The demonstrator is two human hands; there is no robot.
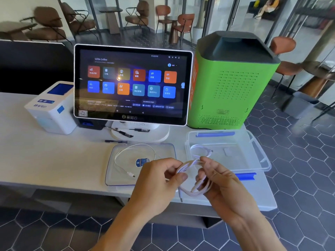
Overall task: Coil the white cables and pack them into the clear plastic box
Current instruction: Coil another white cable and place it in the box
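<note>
Both hands hold one white cable [194,192] wound into several loops above the table's front edge. My left hand [157,180] pinches the loops at their left side. My right hand [220,180] grips the loops from the right, fingers curled round them. The clear plastic box [261,160] with blue latches stands open just behind my right hand, and a coiled white cable [199,151] lies inside it. A second loose white cable [125,154] lies in a wide loop on the clear lid [116,178], left of the box.
A touchscreen terminal [133,84] stands behind the lid, with pens [119,132] at its base. A white label printer [52,107] sits at the left and a green machine [230,84] behind the box. The table's right edge runs beside the box.
</note>
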